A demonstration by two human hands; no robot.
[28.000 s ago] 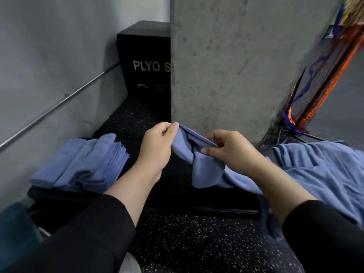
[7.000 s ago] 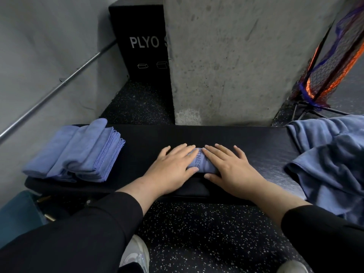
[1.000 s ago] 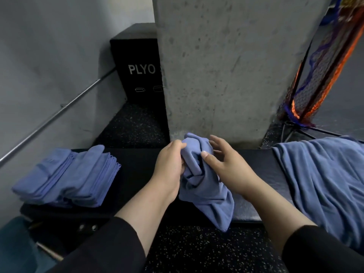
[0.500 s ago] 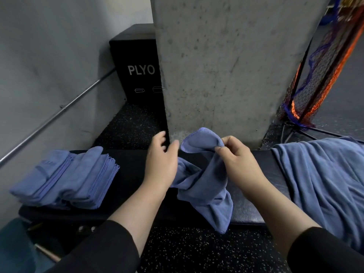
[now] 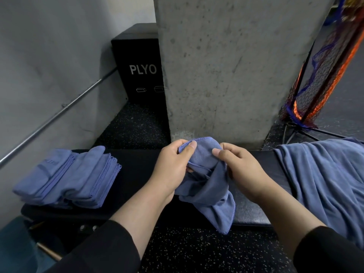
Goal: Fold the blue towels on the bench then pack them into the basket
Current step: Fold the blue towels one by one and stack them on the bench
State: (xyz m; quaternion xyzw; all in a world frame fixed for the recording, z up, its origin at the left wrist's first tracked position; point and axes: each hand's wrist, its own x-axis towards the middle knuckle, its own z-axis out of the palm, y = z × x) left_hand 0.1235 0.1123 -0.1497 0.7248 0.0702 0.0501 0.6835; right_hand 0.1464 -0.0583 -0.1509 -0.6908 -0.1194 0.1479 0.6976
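A crumpled blue towel (image 5: 208, 186) hangs above the black bench (image 5: 136, 174), its lower corner dropping past the bench's front edge. My left hand (image 5: 173, 166) pinches its hemmed top edge between thumb and fingers. My right hand (image 5: 238, 166) grips the same edge a little to the right. A stack of folded blue towels (image 5: 67, 178) lies on the bench's left end. A heap of unfolded blue towels (image 5: 327, 184) covers the right end. At the bottom left shows a teal shape (image 5: 15, 245), possibly the basket.
A concrete pillar (image 5: 216, 66) rises right behind the bench. A black box marked PLYO (image 5: 137, 64) stands at the back left, beside a grey wall with a metal rail (image 5: 59, 113). An orange and blue net (image 5: 323, 75) leans at the right. Speckled rubber floor lies below.
My left hand, open half a second ago, now pinches the towel's top edge. Both hands have come closer together on that edge. The towel hangs much as before.
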